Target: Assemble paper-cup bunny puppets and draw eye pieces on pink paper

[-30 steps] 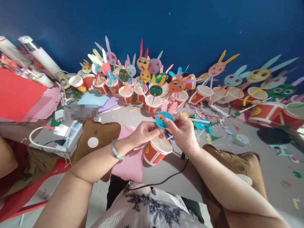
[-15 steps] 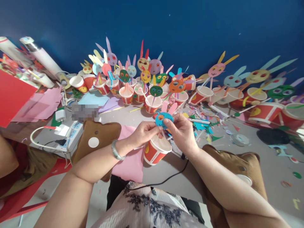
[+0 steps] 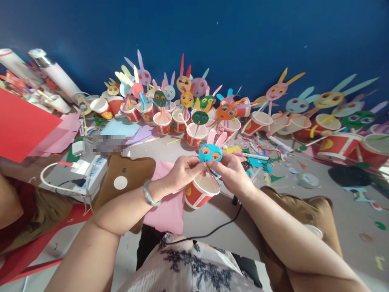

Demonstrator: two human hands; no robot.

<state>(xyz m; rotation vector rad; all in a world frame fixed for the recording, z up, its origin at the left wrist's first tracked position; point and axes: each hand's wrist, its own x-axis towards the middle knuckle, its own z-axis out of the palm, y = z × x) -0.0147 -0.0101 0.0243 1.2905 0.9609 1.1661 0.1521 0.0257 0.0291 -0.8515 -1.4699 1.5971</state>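
Between my hands is a blue paper rabbit face with pink ears, orange-rimmed eyes and a small drawn mouth. My left hand pinches its lower left edge between thumb and fingers. On the other side, my right hand grips the lower right edge, the thumb in front and the fingers behind. Right below stands a red and white paper cup, upright on the table, its open rim just under my hands. A strip seems to run from the face down into the cup, though my fingers hide the join.
Several paper cups with rabbit faces line the blue wall. Paper scraps lie to the right. Pink paper, a brown cushion and a power strip are at left. A black cable crosses the front; a person's arm shows far left.
My right thumb has slid down off the face to its lower edge, so both eyes now show. At far left, the red sheet has shifted to the right.
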